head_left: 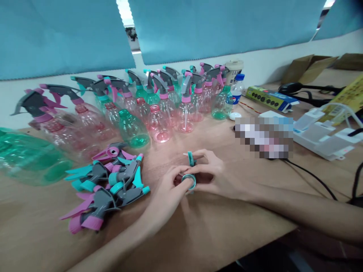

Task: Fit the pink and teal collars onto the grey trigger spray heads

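Observation:
Over the bare front part of the table, both my hands meet around a trigger spray head with teal parts (190, 159). Its round teal collar (194, 181) faces up toward me. My left hand (171, 183) is closed on it, with the thumb at the collar's opening. My right hand (211, 172) grips it from the other side, fingers curled around. Most of the grey body is hidden by the fingers. Left of my hands lies a pile of loose spray heads (98, 204), grey with pink or teal collars and triggers.
Behind stand several clear pink and green bottles, many with spray heads; an open green bottle (132, 130) and an open pink bottle (159, 126) are nearest. A large green bottle (25, 158) lies at left. To the right are a soda bottle (237, 90), a yellow-green box (269, 98) and a plastic organizer (326, 132).

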Action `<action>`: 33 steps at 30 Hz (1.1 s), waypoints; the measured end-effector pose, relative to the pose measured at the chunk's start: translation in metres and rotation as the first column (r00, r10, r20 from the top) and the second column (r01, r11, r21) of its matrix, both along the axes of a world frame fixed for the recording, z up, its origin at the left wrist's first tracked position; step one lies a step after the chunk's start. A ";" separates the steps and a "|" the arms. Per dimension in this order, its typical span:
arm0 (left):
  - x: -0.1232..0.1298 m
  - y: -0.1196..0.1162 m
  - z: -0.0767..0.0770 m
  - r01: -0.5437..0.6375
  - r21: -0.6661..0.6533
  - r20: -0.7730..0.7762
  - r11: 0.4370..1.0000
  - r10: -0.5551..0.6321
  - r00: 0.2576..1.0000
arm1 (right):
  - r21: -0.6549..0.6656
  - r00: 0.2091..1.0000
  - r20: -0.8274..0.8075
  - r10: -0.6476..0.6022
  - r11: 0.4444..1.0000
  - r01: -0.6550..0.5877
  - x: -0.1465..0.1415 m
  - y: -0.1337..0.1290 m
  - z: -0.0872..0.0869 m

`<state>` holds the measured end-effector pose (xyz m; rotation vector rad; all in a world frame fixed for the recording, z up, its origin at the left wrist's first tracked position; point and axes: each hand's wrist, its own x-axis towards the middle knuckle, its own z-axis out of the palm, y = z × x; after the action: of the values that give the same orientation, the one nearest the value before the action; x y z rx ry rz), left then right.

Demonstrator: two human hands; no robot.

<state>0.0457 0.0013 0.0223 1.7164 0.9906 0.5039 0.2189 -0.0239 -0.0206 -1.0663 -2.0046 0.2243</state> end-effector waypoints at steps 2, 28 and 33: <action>0.000 -0.001 0.001 -0.008 0.049 -0.054 0.999 0.011 0.998 | 0.037 1.000 0.026 0.005 0.999 -0.006 0.000 0.000 -0.001; -0.004 0.006 -0.009 0.008 -0.037 0.218 0.999 0.000 0.976 | -0.073 0.999 -0.051 0.010 0.997 -0.014 0.004 0.005 0.003; -0.003 0.008 -0.008 0.076 -0.056 0.132 0.996 -0.068 0.989 | -0.031 0.999 0.046 0.022 0.999 -0.021 0.002 0.005 0.002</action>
<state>0.0428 0.0091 0.0141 1.6375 0.8398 0.5267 0.2214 -0.0191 -0.0183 -1.0789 -2.0604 0.2449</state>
